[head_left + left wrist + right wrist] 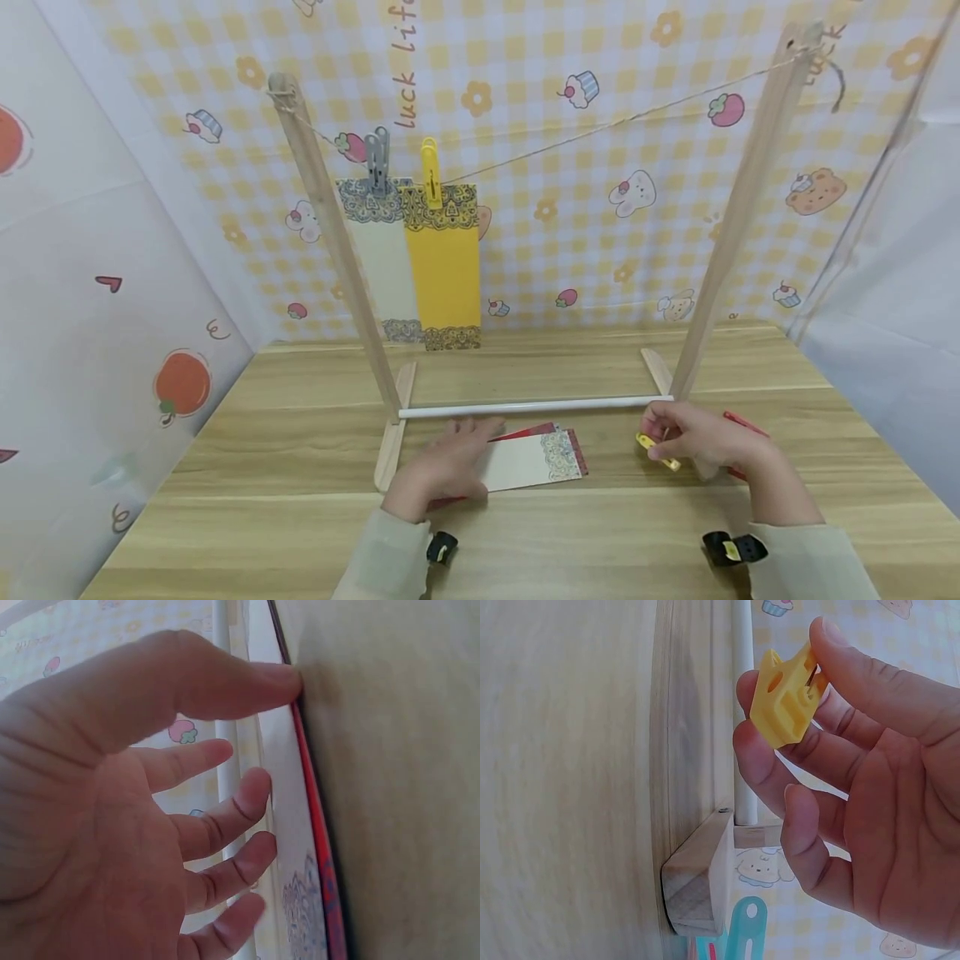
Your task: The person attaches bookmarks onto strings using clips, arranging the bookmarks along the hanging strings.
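My left hand (444, 468) rests over the left end of a small stack of patterned paper strips, a cream strip (521, 462) on top and red ones (577, 450) showing beneath. In the left wrist view its fingers are spread, with the thumb at the edge of the stack. A yellow clothespin (784, 701) is pinched between the thumb and fingers of my right hand (693, 437), above the table near the right post. On the twine (570, 146) hang a pale strip (386, 267) under grey clothespins (377, 162) and a yellow strip (447, 279) under another yellow clothespin (431, 173).
Two wooden posts (731, 217) on feet hold the twine, joined low down by a white rod (532, 407). Red clothespins (746, 423) lie beyond my right wrist, partly hidden. A teal clothespin (748, 926) shows near the wooden foot (697, 877). Behind stands a checked cloth (525, 250).
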The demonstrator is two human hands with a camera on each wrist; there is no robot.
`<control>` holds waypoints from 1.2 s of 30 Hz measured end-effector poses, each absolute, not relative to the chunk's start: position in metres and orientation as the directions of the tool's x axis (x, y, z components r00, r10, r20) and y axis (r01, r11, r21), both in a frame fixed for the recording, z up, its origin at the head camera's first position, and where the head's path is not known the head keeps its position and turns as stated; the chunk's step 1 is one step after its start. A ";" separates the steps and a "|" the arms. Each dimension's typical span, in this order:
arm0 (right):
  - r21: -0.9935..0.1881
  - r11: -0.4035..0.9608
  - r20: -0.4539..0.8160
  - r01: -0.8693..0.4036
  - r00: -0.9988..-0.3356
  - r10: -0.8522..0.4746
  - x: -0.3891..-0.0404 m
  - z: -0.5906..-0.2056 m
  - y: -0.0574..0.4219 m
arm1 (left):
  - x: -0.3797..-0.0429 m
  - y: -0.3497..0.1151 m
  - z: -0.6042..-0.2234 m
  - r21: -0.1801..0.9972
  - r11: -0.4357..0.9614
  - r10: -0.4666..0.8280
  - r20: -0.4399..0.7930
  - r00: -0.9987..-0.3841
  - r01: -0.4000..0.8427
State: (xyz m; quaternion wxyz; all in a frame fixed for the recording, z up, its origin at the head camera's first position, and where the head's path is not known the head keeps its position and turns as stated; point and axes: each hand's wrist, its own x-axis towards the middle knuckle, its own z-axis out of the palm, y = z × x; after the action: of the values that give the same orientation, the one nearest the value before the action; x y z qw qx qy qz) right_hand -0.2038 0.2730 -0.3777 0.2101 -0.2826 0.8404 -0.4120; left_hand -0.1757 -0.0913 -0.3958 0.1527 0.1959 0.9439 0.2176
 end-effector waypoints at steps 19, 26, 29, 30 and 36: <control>-0.808 0.528 -0.148 -0.261 -0.778 -0.611 -0.204 -0.375 0.270 | -0.178 -0.093 -0.396 0.428 0.842 0.431 -0.170 -0.886 0.327; -0.806 0.528 -0.142 -0.266 -0.780 -0.609 -0.204 -0.375 0.269 | -0.179 -0.094 -0.397 0.459 0.829 0.421 -0.131 -0.898 0.321; -0.811 0.524 -0.137 -0.259 -0.787 -0.601 -0.203 -0.373 0.268 | -0.182 -0.094 -0.397 0.495 0.798 0.436 -0.081 -0.896 0.344; -0.813 0.524 -0.136 -0.256 -0.790 -0.597 -0.203 -0.373 0.268 | -0.183 -0.094 -0.396 0.504 0.788 0.443 -0.068 -0.894 0.352; -0.820 0.511 -0.116 -0.258 -0.800 -0.589 -0.202 -0.373 0.269 | -0.184 -0.096 -0.391 0.540 0.742 0.488 -0.030 -0.872 0.397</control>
State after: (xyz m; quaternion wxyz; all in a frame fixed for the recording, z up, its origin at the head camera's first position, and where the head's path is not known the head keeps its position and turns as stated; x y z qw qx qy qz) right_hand -0.2018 0.2686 -0.3733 0.1941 -0.2498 0.8473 -0.4265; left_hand -0.1836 -0.0963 -0.3912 0.0852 0.2382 0.9295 0.2685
